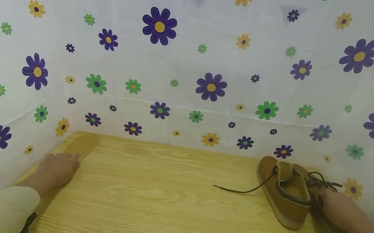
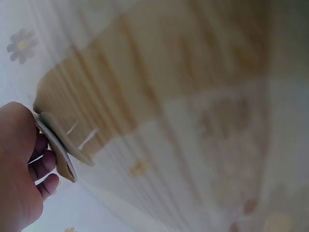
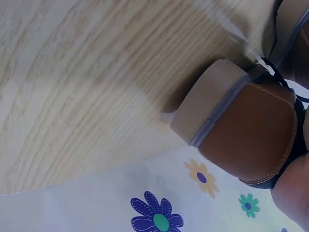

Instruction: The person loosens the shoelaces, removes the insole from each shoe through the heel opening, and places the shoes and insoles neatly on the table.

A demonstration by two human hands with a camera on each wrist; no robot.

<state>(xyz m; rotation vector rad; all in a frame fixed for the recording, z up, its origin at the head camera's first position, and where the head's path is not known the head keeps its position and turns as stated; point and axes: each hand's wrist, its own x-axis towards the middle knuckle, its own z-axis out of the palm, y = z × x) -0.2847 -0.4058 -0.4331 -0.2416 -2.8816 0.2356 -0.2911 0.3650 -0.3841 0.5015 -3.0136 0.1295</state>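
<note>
At the far left of the tabletop, my left hand point(image 1: 55, 169) grips the near end of a flat tan insole point(image 1: 84, 144). The left wrist view shows the thin layered edge of this insole point(image 2: 57, 145) between thumb and curled fingers. On the right, my right hand point(image 1: 336, 209) holds a brown lace-up shoe point(image 1: 331, 230) at its collar. Brown leather and a ribbed pale sole mark the shoe's heel point(image 3: 251, 130) in the right wrist view. A second brown shoe point(image 1: 290, 212) stands close on its left, toe pointing away, with its tongue up.
A dark shoelace point(image 1: 241, 191) trails leftward from the second shoe across the wood-grain table point(image 1: 158, 209). White flower-printed sheeting point(image 1: 187, 64) rises behind the table and along both sides.
</note>
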